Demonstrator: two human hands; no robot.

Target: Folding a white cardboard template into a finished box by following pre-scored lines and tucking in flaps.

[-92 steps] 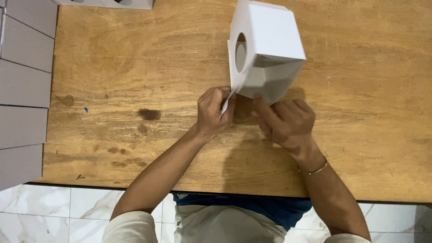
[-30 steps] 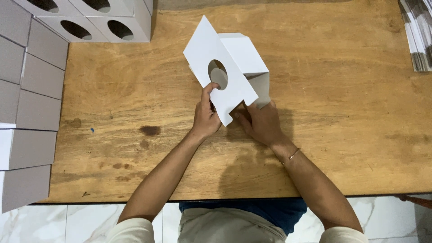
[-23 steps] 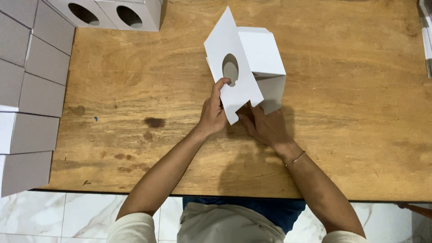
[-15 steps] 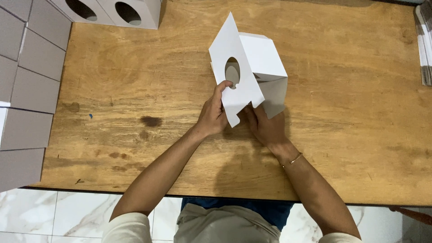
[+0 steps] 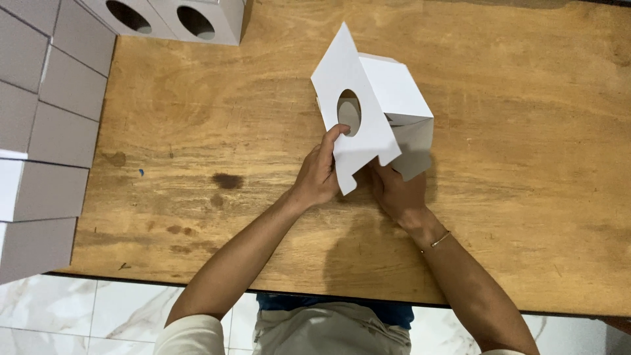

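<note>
One half-folded white box in my two hands, finished boxes at the edges.

From the left I count six stacked boxes (image 5: 39,131), two holed boxes (image 5: 174,20), then my left hand (image 5: 319,174) pinching the white box (image 5: 374,112) flap mid-table; my right hand (image 5: 397,190) grips its underside.

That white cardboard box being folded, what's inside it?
Through the oval hole in the white box only a pale inner wall shows; nothing visible inside. The rest of its inside is covered by the panels and the right hand.

Stained wooden table (image 5: 197,217), white boxes (image 5: 177,20) along its edges.
</note>
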